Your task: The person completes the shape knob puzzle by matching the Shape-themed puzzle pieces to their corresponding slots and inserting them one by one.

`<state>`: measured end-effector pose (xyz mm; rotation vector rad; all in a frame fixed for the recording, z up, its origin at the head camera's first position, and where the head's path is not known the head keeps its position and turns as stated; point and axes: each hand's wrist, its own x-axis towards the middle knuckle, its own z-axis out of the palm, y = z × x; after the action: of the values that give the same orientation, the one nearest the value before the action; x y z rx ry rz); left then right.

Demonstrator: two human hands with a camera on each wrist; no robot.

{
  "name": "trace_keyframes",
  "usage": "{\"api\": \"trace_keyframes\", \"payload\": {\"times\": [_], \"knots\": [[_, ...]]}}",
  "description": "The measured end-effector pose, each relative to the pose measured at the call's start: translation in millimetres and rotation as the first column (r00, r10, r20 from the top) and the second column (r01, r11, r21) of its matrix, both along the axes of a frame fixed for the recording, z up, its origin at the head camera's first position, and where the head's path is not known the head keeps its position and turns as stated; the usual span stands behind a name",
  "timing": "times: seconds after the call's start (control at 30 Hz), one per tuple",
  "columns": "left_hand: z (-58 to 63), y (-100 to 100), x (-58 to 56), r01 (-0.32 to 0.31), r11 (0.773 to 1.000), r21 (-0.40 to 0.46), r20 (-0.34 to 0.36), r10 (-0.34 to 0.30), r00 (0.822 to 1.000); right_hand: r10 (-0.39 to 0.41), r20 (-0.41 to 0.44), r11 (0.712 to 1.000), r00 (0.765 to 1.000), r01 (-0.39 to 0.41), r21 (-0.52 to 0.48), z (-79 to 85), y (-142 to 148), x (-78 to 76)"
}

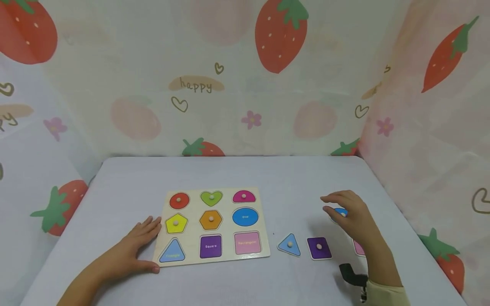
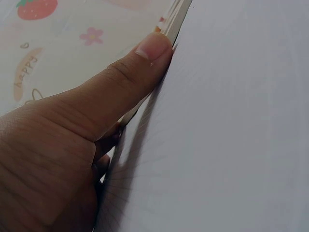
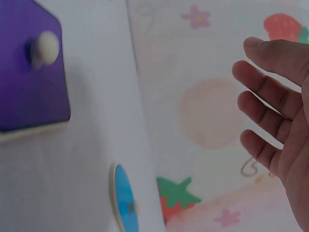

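Observation:
A wooden shape puzzle board [image 1: 189, 250] lies on the white table. Knobbed pieces sit in its upper slots, among them a red circle [image 1: 176, 205] and an orange hexagon [image 1: 206, 225]. The oval, triangle, square and rectangle slots show printed names and hold no knobbed piece. My left hand [image 1: 128, 250] touches the board's left edge, fingers extended and thumb at the near corner. Held in the air above the blue oval piece [image 1: 340, 211], my right hand [image 1: 354, 221] has its thumb and fingers apart with nothing between them; it partly hides the oval.
Right of the board lie a light blue triangle piece [image 1: 294, 250] and a purple square piece [image 1: 323, 253]. A pink rectangle piece [image 1: 358, 249] is partly hidden by the right forearm. Strawberry-printed cloth [image 1: 237, 93] walls the table at the back and sides.

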<state>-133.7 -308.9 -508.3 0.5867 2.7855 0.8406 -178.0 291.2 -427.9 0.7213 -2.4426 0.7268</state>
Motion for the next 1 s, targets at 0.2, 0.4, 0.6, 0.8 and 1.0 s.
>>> {"api": "trace_keyframes", "payload": {"times": [0.2,0.4,0.6,0.8,1.0], "knots": [[-1.9,1.1,-1.3,0.000,1.000,-0.007,-0.010,0.000,1.000,-0.171,0.145,0.985,0.975,0.173,-0.007,-13.8,26.8,-0.9],[-1.5,0.2,-0.8,-0.013,1.000,-0.008,0.009,0.013,1.000,-0.256,0.272,0.965,0.927,0.264,0.010,-27.4,47.3,-0.6],[-0.7,-1.0,-1.1,-0.013,1.000,-0.017,0.013,0.013,1.000,-0.306,0.309,0.951,0.901,0.302,0.062,-32.2,58.4,-0.2],[2.3,-0.3,-2.6,-0.011,1.000,-0.021,0.000,0.011,1.000,-0.327,0.409,0.943,0.852,0.324,0.081,-40.1,65.1,-4.1],[3.2,1.4,-1.0,-0.022,1.000,-0.012,0.035,0.023,0.999,-0.363,0.514,0.925,0.777,0.368,0.096,-51.0,65.5,-7.1]]}}
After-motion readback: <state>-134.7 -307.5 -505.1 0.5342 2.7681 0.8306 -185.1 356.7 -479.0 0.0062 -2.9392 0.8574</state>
